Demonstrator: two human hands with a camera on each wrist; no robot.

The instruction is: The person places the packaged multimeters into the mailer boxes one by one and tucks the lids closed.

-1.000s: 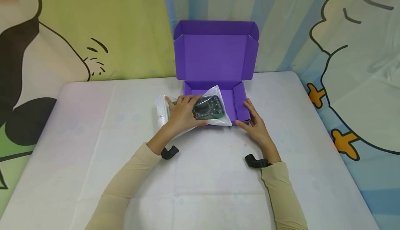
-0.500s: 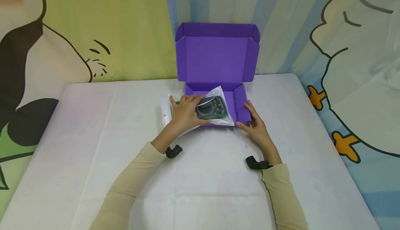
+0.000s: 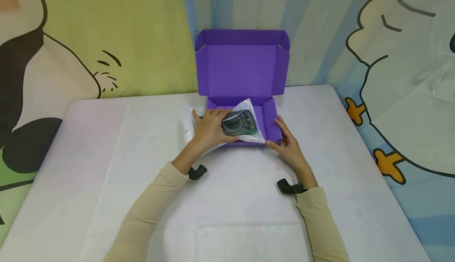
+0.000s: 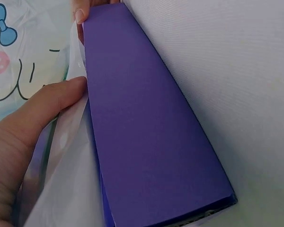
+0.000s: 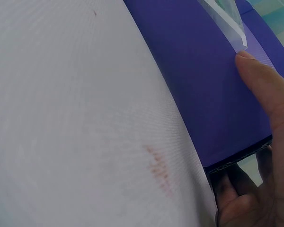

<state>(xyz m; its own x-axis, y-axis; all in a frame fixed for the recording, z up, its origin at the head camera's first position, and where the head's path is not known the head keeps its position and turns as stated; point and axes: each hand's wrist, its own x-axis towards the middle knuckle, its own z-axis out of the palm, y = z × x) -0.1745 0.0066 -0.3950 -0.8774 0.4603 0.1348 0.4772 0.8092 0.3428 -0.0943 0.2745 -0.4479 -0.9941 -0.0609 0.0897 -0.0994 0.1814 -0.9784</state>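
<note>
A purple cardboard box [image 3: 243, 144] stands with its lid [image 3: 241, 70] raised at the back. Over its opening lies a multimeter [image 3: 241, 123] with a round dial, inside a clear plastic bag [image 3: 256, 136]. My left hand [image 3: 210, 129] grips the bagged multimeter from above and covers its left part. In the left wrist view, the thumb lies along the bag beside the box's front wall [image 4: 137, 118]. My right hand [image 3: 289, 147] holds the box's right front corner, thumb at the front wall and fingers on the right side; in the right wrist view its thumb [image 5: 262, 85] is close to the bag's corner.
The box stands near the back edge of a white-covered table [image 3: 241, 214]. A cartoon-printed cloth [image 3: 142, 36] hangs behind. Each wrist carries a black camera mount, the left mount [image 3: 197, 172] and the right mount [image 3: 290, 187].
My left hand and the bagged multimeter have shifted slightly right over the box. My right hand stays at the box's corner. The whole head view has shifted a little.
</note>
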